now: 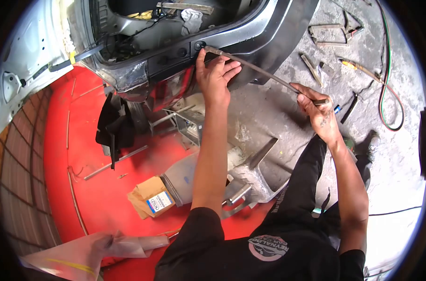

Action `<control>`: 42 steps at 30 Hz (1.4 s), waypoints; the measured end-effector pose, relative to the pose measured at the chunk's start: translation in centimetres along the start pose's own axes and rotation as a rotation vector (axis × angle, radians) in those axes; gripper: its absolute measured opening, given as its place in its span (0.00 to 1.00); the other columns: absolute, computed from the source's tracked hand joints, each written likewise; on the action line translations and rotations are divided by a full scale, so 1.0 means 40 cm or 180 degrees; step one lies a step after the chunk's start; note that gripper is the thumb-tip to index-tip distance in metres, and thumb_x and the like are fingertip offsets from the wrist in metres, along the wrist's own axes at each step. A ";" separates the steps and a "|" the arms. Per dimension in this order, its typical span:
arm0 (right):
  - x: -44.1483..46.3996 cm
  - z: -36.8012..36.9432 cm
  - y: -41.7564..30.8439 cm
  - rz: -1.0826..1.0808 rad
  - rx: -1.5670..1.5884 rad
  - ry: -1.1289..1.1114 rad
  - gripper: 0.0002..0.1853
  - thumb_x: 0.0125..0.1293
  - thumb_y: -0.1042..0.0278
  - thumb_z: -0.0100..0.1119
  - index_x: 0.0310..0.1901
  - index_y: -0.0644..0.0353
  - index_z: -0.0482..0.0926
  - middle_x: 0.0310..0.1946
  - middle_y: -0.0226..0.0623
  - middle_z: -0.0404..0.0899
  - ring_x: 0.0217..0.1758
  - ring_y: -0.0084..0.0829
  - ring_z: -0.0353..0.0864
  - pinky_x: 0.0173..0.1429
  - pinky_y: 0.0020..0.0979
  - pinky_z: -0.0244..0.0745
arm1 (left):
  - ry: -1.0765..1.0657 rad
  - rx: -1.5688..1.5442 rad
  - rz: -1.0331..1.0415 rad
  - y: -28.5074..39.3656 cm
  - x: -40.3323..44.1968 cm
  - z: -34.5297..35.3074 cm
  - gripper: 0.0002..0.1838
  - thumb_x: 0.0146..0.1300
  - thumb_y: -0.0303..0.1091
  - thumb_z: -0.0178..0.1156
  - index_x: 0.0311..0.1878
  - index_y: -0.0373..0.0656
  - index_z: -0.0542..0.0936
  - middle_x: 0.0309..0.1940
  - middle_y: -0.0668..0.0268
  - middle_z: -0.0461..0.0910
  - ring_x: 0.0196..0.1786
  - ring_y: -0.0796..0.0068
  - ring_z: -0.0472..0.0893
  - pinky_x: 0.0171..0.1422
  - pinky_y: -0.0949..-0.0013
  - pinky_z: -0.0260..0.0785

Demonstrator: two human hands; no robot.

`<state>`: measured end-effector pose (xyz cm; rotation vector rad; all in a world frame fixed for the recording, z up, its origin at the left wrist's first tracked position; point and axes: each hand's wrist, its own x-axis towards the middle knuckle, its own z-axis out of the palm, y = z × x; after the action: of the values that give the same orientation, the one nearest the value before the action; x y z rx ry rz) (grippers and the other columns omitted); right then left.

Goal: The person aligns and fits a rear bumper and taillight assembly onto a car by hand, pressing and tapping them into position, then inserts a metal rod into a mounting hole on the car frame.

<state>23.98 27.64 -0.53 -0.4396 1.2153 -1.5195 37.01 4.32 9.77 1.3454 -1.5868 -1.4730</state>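
A long thin metal rod (264, 72) runs from a round hole in the dark car body panel (168, 55) out to the right. My right hand (316, 108) is closed around the rod's outer end, with a short piece of it showing past the fingers. My left hand (216, 75) is raised at the panel, its index fingertip by the hole and the rod's inner tip, the other fingers spread beneath the rod. Whether the tip sits inside the hole cannot be made out. Another round dark spot shows on the panel left of the hole.
A cardboard piece (153, 196) and a grey container (182, 175) lie below on the red floor (96, 154). Tools, including a yellow-handled one (358, 68), and a looped hose (386, 93) lie on the concrete at right. A black part (113, 124) stands at left.
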 end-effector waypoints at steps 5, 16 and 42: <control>0.038 -0.014 -0.013 -0.0196 -0.0209 -0.0091 0.19 0.79 0.61 0.56 0.63 0.61 0.83 0.35 0.37 0.82 0.40 0.26 0.78 0.51 0.32 0.75 | -0.0021 0.0171 0.0108 -0.003 0.009 0.006 0.40 0.71 0.21 0.56 0.80 0.40 0.45 0.48 0.48 0.80 0.42 0.49 0.88 0.48 0.47 0.87; 0.053 -0.019 -0.071 -0.0212 -0.0431 -0.0145 0.19 0.78 0.62 0.55 0.63 0.64 0.82 0.39 0.39 0.85 0.43 0.27 0.80 0.54 0.32 0.76 | 0.0016 0.0328 0.0215 -0.015 0.015 0.017 0.43 0.71 0.21 0.56 0.81 0.38 0.40 0.46 0.49 0.81 0.41 0.51 0.89 0.45 0.52 0.88; -0.048 0.116 -0.202 -0.2112 -0.3475 -0.0358 0.38 0.47 0.76 0.61 0.66 0.76 0.75 0.26 0.35 0.70 0.25 0.35 0.74 0.30 0.39 0.69 | -0.0388 -0.1470 -0.0598 -0.010 0.000 -0.008 0.16 0.81 0.41 0.53 0.60 0.40 0.79 0.37 0.63 0.81 0.38 0.64 0.84 0.45 0.58 0.81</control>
<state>24.26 26.31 8.89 -1.7525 1.8483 -1.1664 37.43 4.24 9.44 1.1714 -1.1102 -1.9228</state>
